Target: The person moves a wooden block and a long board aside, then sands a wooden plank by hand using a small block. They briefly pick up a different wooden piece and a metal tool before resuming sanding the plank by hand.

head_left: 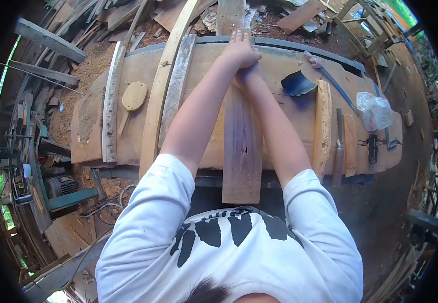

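A long wooden plank (pixel 242 146) lies lengthwise across the workbench, its near end jutting over the front edge toward my body. Both arms reach to its far part. My left hand (pixel 240 50) lies on top, fingers stretched forward. Beneath and just behind it is my right hand (pixel 249 73), mostly covered, with its fingers hidden. The hands overlap over the plank; whether something is pressed under them cannot be seen. Left of the plank is a weathered grey-white board (pixel 178 83). A dark curved piece (pixel 298 84) rests to the right of my right forearm.
On the workbench (pixel 203 151) are a long pale batten (pixel 161 101), a round wooden paddle (pixel 134 96), a rough wood strip (pixel 322 126), a chisel-like tool (pixel 339 146) and a plastic bag (pixel 374 110). Scrap wood (pixel 118 20) piles up behind. A motor (pixel 61 185) stands at left.
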### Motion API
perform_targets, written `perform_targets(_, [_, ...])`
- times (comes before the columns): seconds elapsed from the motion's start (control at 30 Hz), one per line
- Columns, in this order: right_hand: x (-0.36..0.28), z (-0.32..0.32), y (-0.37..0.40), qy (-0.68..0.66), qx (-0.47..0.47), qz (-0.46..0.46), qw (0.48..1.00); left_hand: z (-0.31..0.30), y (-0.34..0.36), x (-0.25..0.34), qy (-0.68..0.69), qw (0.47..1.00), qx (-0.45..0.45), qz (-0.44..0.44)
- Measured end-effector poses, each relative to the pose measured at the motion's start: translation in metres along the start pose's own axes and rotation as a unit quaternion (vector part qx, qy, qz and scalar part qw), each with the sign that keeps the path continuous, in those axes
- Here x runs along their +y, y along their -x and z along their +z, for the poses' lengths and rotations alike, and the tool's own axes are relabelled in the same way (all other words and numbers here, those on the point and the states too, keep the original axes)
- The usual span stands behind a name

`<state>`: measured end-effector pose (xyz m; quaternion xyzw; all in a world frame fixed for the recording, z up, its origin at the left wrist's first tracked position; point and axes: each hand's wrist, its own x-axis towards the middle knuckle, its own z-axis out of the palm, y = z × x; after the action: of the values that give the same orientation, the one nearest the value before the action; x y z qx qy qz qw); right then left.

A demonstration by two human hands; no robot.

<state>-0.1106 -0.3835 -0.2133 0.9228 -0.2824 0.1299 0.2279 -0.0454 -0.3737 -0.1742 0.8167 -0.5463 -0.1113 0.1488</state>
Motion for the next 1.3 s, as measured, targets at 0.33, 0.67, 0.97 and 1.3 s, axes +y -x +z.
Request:
perform_targets(0.33, [-0.024,-0.128,0.248,-0.418,-0.029,-0.010,0.908,0.009,0.289,0.095,0.064,0.998,-0.010,-0.004])
perform_targets(0.67, [-0.025,-0.116,0.237,-0.396,-0.118,-0.017,0.910,0.010,0.200,0.078,0.007,0.999,0.028,-0.043])
perform_targets(0.97, [-0.006,0.019,0.008,-0.170,-0.083,-0.014,0.982,-0.008,-0.024,0.012,-0.018,0.998,0.002,-0.057])
perform_targets(1.3, [-0.019,-0.164,0.250,-0.303,-0.138,-0.068,0.940,0.015,0.284,0.089,0.056,0.998,0.005,0.018])
